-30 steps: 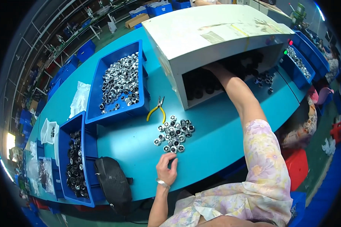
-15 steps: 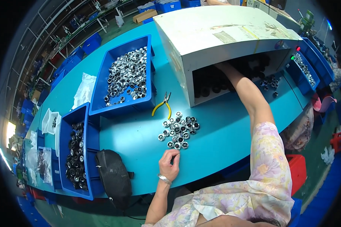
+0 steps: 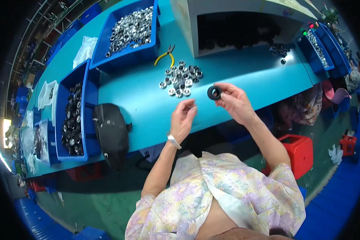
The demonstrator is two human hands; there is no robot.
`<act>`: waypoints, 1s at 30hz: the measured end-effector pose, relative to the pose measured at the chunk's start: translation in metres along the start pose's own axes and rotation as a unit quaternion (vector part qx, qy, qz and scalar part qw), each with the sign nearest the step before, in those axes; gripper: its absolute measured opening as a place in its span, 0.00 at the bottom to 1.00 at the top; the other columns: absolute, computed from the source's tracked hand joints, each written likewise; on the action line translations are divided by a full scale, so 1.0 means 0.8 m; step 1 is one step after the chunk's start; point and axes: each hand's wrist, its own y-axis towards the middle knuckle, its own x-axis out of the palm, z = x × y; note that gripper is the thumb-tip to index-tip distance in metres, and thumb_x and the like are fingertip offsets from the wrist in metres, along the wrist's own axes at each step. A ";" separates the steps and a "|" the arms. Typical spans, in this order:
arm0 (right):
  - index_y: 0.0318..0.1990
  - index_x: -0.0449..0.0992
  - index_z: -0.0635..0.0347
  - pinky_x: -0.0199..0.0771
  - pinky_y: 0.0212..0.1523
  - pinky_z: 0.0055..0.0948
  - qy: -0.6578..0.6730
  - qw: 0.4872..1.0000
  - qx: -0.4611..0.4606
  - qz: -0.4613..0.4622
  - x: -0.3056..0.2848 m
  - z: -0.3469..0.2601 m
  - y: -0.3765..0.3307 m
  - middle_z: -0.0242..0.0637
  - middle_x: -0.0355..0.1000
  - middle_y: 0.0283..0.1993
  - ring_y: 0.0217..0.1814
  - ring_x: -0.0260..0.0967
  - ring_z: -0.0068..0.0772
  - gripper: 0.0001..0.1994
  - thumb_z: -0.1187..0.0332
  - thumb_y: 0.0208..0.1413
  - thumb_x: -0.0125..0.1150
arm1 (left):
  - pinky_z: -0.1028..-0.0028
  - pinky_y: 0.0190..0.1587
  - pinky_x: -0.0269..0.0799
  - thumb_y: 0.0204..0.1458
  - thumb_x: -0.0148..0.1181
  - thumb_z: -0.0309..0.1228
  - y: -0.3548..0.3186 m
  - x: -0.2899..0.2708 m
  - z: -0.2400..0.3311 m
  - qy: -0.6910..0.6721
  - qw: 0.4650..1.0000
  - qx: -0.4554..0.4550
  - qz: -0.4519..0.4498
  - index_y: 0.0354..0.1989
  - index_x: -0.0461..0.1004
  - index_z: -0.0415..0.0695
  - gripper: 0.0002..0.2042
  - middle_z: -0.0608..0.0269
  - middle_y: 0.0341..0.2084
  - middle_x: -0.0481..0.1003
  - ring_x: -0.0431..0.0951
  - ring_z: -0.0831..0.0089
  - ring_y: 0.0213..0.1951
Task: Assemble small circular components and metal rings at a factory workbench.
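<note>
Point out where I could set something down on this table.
The tabletop is bare between the bin of black parts and the pile of silvery parts; also right of that pile, between the white box and the right hand. It's crowded around the pliers, between that pile and the bin of silvery parts.

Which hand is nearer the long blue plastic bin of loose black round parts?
Left. The left hand is to the right of the bin, clearly apart from it; the right hand, holding a black ring-shaped part, is farther right.
</note>
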 end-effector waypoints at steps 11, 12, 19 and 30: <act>0.46 0.70 0.63 0.76 0.43 0.27 0.171 0.984 0.031 -0.021 0.039 0.069 -0.073 0.39 0.74 0.42 0.40 0.73 0.27 0.15 0.77 0.52 0.64 | 0.80 0.36 0.70 0.60 0.55 0.31 -0.065 0.013 0.033 -0.309 0.927 -0.181 -0.114 0.44 0.73 0.38 0.10 0.66 0.32 0.76 0.72 0.81 0.30; 0.46 0.70 0.63 0.76 0.43 0.27 0.172 0.984 0.029 -0.021 0.040 0.071 -0.075 0.39 0.74 0.42 0.40 0.73 0.27 0.15 0.77 0.52 0.64 | 0.80 0.36 0.71 0.60 0.55 0.31 -0.068 0.012 0.033 -0.311 0.928 -0.177 -0.106 0.44 0.73 0.38 0.10 0.66 0.32 0.76 0.72 0.81 0.30; 0.42 0.69 0.62 0.76 0.42 0.25 0.101 0.995 0.003 -0.016 0.046 0.068 -0.084 0.37 0.75 0.38 0.38 0.74 0.25 0.13 0.77 0.50 0.66 | 0.80 0.38 0.72 0.60 0.55 0.31 -0.080 0.014 0.043 -0.250 0.953 -0.142 -0.095 0.46 0.72 0.37 0.11 0.65 0.33 0.76 0.73 0.80 0.32; 0.41 0.71 0.64 0.73 0.40 0.22 -0.290 0.932 -0.207 0.068 0.077 0.069 -0.100 0.33 0.70 0.34 0.33 0.69 0.21 0.14 0.80 0.46 0.66 | 0.76 0.48 0.72 0.56 0.60 0.29 -0.088 0.013 0.049 -0.311 0.939 -0.114 -0.091 0.53 0.69 0.37 0.18 0.61 0.42 0.75 0.74 0.75 0.44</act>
